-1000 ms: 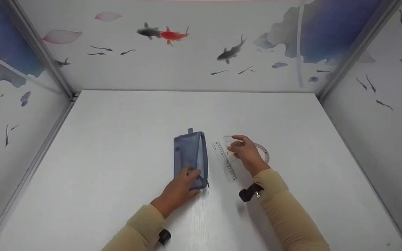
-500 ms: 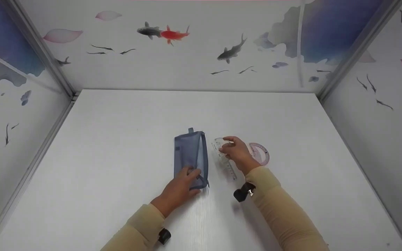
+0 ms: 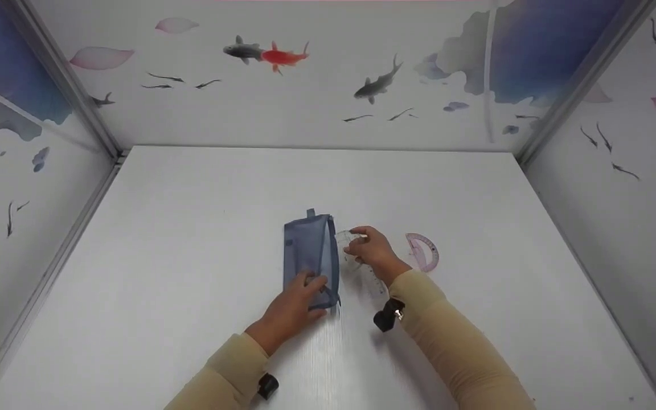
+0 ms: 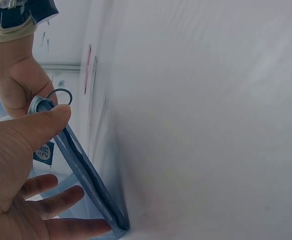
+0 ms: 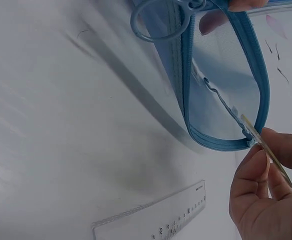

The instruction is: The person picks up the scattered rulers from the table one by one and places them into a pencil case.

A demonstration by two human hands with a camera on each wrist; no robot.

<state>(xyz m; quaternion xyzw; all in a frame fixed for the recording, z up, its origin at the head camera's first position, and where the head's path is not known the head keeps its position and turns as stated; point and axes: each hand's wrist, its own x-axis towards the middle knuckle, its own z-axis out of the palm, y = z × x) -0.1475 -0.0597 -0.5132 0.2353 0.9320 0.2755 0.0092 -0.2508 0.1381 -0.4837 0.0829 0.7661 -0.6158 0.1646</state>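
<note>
A blue mesh pencil case (image 3: 303, 247) lies on the table with its zipped side open. My left hand (image 3: 288, 316) holds its near end; in the left wrist view the thumb (image 4: 51, 122) lies over the zipper edge, fingers spread along the side. Between thumb and fingers, my right hand (image 3: 374, 250) pinches a thin clear plastic piece (image 5: 251, 128), seen edge-on in the right wrist view. Its tip overlaps the corner of the case opening. Its full outline is hidden by the hand. Below the right hand is a clear ruler (image 5: 161, 212) with black marks.
A pink-tinted protractor (image 3: 431, 253) lies to the right of the right hand. The ring-shaped zipper pull (image 5: 141, 30) hangs at the case's near end. White panels printed with fish surround the white table (image 3: 191, 228) at the back and sides.
My right hand has moved left with the clear plastic piece, across the ruler to the case's right edge, uncovering the protractor. The left hand and case have stayed put.
</note>
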